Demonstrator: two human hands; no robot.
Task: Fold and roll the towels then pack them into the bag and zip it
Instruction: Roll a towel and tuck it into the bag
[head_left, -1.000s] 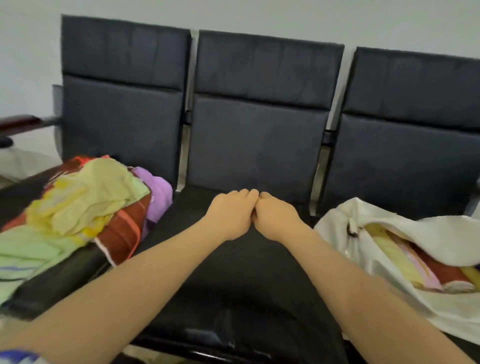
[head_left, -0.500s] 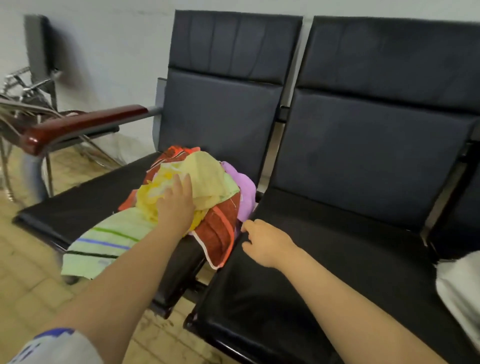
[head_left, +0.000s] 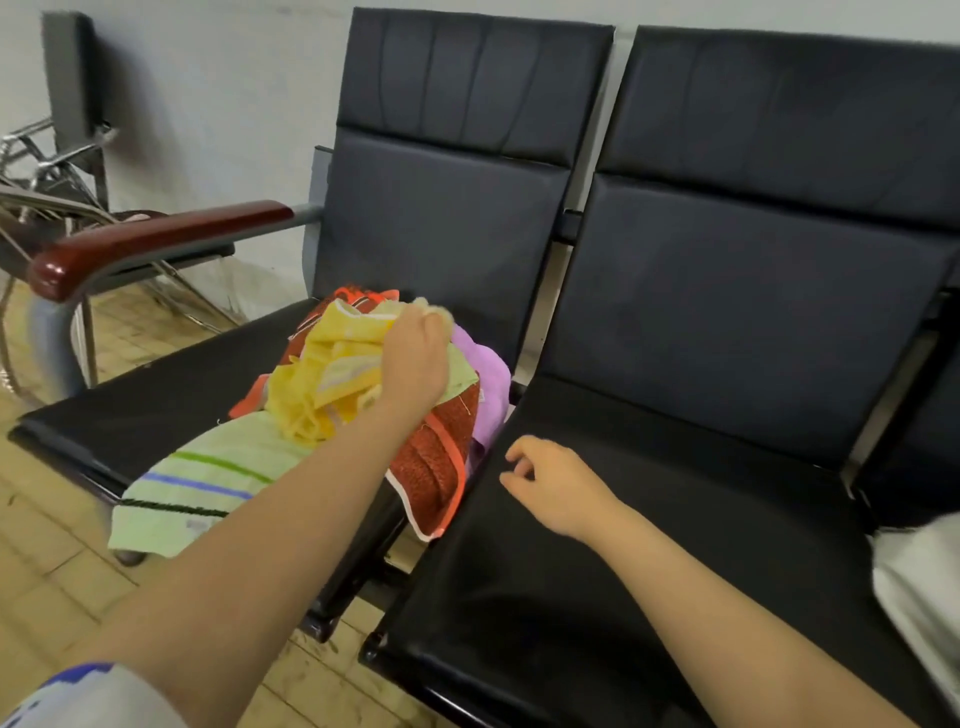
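Note:
A heap of towels lies on the left black seat (head_left: 156, 395). My left hand (head_left: 415, 358) is closed on the yellow towel (head_left: 322, 384) at the top of the heap and lifts it slightly. Under it are a red-orange towel (head_left: 436, 452), a purple towel (head_left: 488, 384) and a light green striped towel (head_left: 208, 483) that hangs over the seat's front edge. My right hand (head_left: 556, 483) hovers over the middle seat (head_left: 649, 545), fingers loosely curled, holding nothing. Only a corner of the white bag (head_left: 919, 587) shows at the right edge.
A dark red armrest (head_left: 150, 244) sticks out at the left of the bench. Metal chairs (head_left: 47, 171) stand by the wall behind it. The floor (head_left: 47, 566) is tiled. Black backrests (head_left: 753, 234) rise behind both seats.
My view has swung left to the towel heap. My left hand went from lying on the yellow towel to gripping and raising it. My right hand stayed over the middle seat.

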